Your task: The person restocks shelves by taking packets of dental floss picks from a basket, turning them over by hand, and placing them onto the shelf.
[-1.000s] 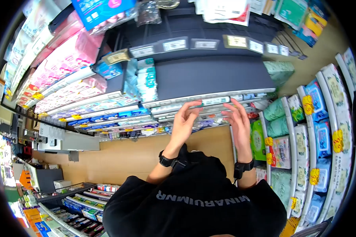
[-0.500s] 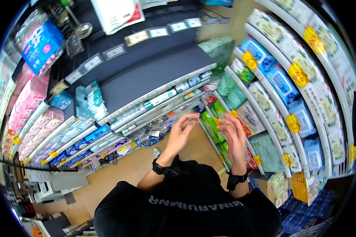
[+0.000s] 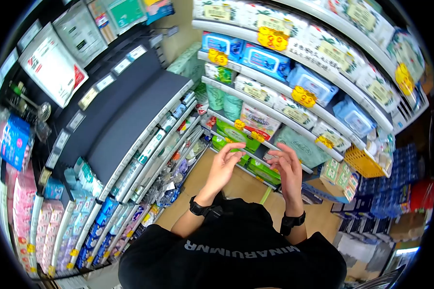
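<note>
Both hands are raised in front of my chest, held apart, each with a dark band at the wrist. My left hand (image 3: 223,168) has bent, parted fingers and holds nothing. Facing it, my right hand (image 3: 288,172) also has its fingers apart, with nothing in them. Beyond the hands, lower shelves hold green packs (image 3: 264,171), a pink and white pack (image 3: 259,121) and a pale green pack (image 3: 301,147). Neither hand visibly touches the goods.
Dark shelving (image 3: 125,115) with small packs below it stands on the left. Blue wipe packs (image 3: 265,61) line the shelves ahead. At the right are a yellow basket (image 3: 364,161), an open carton (image 3: 330,188) and stacked blue packs (image 3: 390,185). Tan floor (image 3: 193,192) shows below.
The view has swung right: the dark shelf has moved left, and the shelves of wipes now fill the middle and right. Both hands keep nearly the same open pose.
</note>
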